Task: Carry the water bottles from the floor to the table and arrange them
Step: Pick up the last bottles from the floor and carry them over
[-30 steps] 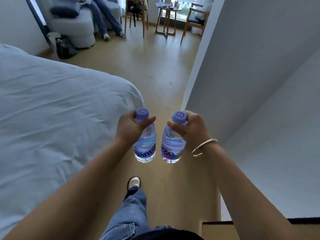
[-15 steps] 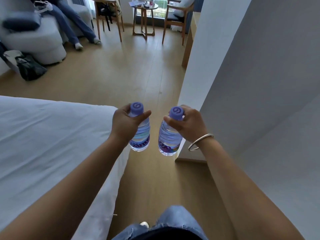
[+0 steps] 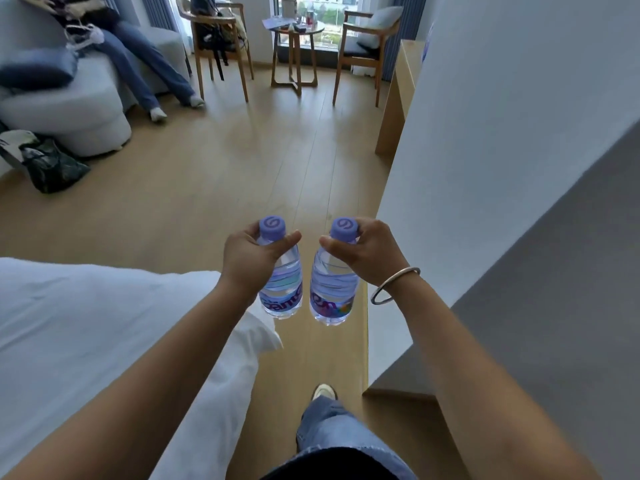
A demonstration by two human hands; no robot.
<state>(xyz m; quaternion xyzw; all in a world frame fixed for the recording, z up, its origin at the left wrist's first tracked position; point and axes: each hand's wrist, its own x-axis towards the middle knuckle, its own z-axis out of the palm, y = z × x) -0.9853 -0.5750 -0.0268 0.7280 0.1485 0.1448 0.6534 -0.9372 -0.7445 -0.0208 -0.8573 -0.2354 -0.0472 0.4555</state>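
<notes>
Left hand (image 3: 247, 263) fingers curl round the neck of the left water bottle (image 3: 282, 287); right hand (image 3: 372, 252) grips the right water bottle (image 3: 332, 292) likewise. Both bottles hang upright, side by side, above the wooden floor (image 3: 242, 174), just right of the bed (image 3: 86, 323); the round table (image 3: 296, 32) stands far ahead.

Two clear water bottles hang upright side by side above the wooden floor, close but apart. The left bottle (image 3: 282, 285) and right bottle (image 3: 333, 289) each carry a purple cap and purple label.
</notes>
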